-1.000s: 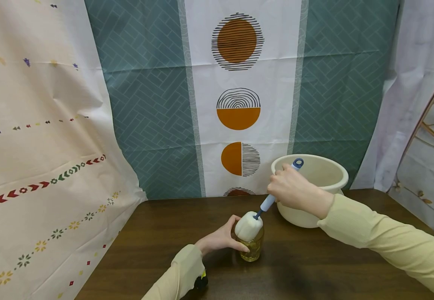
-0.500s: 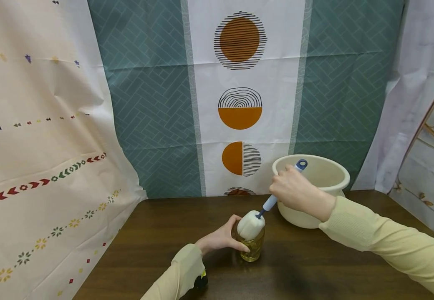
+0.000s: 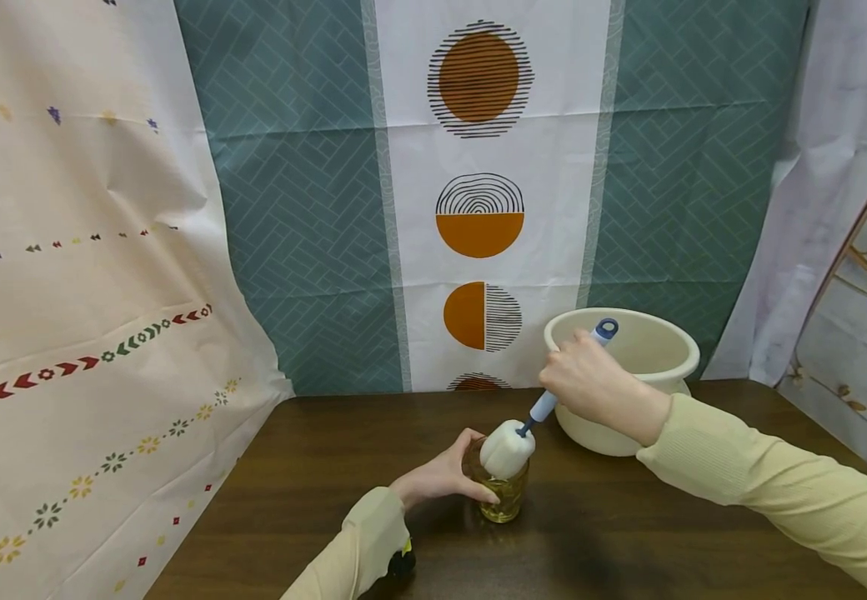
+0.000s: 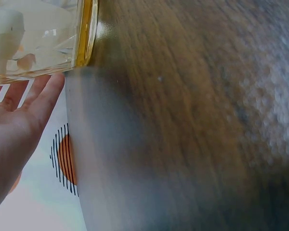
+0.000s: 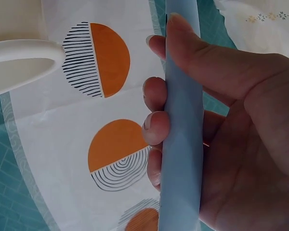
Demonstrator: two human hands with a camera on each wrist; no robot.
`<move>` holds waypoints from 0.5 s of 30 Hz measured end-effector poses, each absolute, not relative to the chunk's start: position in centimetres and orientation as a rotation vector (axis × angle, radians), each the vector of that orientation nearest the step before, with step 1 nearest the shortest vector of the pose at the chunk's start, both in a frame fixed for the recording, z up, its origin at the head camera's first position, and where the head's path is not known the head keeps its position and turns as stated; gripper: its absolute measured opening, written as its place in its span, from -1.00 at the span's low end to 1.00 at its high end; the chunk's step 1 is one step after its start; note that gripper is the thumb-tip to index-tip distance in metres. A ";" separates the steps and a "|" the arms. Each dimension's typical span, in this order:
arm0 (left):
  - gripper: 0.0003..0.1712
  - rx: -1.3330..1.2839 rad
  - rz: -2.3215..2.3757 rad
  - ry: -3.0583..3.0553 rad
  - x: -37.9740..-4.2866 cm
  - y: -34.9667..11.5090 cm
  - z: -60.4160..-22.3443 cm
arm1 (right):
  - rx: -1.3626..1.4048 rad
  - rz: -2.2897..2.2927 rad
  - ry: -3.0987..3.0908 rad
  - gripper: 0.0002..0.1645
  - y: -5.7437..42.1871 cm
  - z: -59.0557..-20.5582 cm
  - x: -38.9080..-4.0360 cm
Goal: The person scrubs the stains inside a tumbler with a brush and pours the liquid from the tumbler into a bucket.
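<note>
My left hand [image 3: 444, 477] grips an amber glass [image 3: 507, 500] upright on the table, thumb on the near side and fingers round the far side. In the left wrist view the glass [image 4: 86, 38] shows at the top left, with fingers against it. My right hand [image 3: 583, 375] holds a cup brush by its light blue handle [image 3: 543, 406], slanted down to the left. The brush's white sponge head [image 3: 507, 450] sits at the mouth of the glass, its lower end inside. In the right wrist view, fingers and thumb wrap the blue handle [image 5: 183, 125].
A cream basin [image 3: 621, 425] stands on the dark wooden table [image 3: 328, 467] behind my right hand. Patterned cloths [image 3: 298, 208] hang along the back and sides. A small black object [image 3: 402, 562] shows beside the left sleeve.
The sponge head and my right hand have shifted slightly to the right and the sponge has tilted in the glass's mouth. My left hand and the glass stay in place.
</note>
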State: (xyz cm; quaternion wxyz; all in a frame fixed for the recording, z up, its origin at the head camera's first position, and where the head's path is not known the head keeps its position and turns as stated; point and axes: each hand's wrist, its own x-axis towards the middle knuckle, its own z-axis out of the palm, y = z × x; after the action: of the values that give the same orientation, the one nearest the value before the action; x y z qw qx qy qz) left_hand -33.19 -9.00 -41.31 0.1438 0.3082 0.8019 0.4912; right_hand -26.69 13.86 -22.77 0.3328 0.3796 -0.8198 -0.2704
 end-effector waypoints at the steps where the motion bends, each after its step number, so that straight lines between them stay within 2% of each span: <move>1: -0.23 0.893 1.420 2.308 -33.2 -9.0 -41.3 | 0.991 -0.704 -2.141 -0.72 13.9 -22.8 -26.7; 15: -0.23 0.906 1.429 2.280 -33.2 -9.0 -41.3 | 0.968 -0.723 -2.140 -0.72 13.5 -22.8 -26.0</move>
State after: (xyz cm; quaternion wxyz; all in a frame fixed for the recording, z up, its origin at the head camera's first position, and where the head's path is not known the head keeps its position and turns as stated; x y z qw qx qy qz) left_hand -33.22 -9.01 -41.35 0.1505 0.3154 0.7939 0.4976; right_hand -25.97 13.51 -22.76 0.3354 0.3712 -0.8204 -0.2770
